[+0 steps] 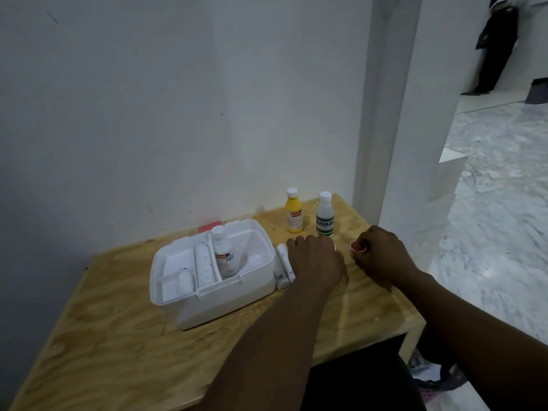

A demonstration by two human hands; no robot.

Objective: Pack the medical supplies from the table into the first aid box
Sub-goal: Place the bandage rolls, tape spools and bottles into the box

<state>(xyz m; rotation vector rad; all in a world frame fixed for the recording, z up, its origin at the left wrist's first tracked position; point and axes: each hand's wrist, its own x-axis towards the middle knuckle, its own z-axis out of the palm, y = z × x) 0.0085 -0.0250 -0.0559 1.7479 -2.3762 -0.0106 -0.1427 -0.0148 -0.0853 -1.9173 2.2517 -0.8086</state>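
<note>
The white first aid box (261, 280) stands open on the wooden table (118, 336). A white bottle (222, 253) stands upright inside it, beside a long white item (204, 262) and a small white roll (184, 281). Two white bandage rolls (283, 268) lie just right of the box. My left hand (315, 264) rests palm down over them, its fingers touching the rolls. My right hand (381, 258) pinches a small red round item (358, 247). A yellow bottle (293, 212) and a clear bottle with a green label (324, 216) stand behind my hands.
A white wall runs along the table's back edge and a white pillar (385, 114) stands at its far right corner. The table's right edge drops to a marble floor (498, 188). A person in dark clothes (495, 46) stands far off.
</note>
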